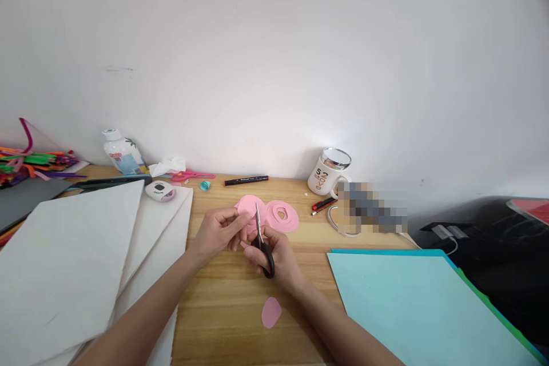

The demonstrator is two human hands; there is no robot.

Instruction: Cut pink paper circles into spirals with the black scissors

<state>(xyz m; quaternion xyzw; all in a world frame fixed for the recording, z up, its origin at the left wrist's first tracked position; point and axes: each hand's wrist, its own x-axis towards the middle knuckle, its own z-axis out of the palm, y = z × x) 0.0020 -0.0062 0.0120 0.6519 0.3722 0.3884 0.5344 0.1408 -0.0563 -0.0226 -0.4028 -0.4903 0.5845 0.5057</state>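
Between the thumb and fingers of my left hand [217,231] is a round pink paper piece [249,206]. My right hand [277,254] is closed around the black handles of a pair of scissors [266,254]. Their metal blades point away from me and lie against the right side of the pink piece. Just behind, on the wooden table, rests a pink paper ring spiral [290,218] with a small hole at its middle. More pink paper lies partly hidden behind my left hand. Closer to me lies a loose pink oval [271,313].
White boards [68,274] cover the left side, with a white device [160,190] on top. Turquoise sheets [398,297] lie at right. Along the wall stand a bottle [124,151] and a mug [328,174], with a black marker [246,180] and pink scissors [193,175] between them.
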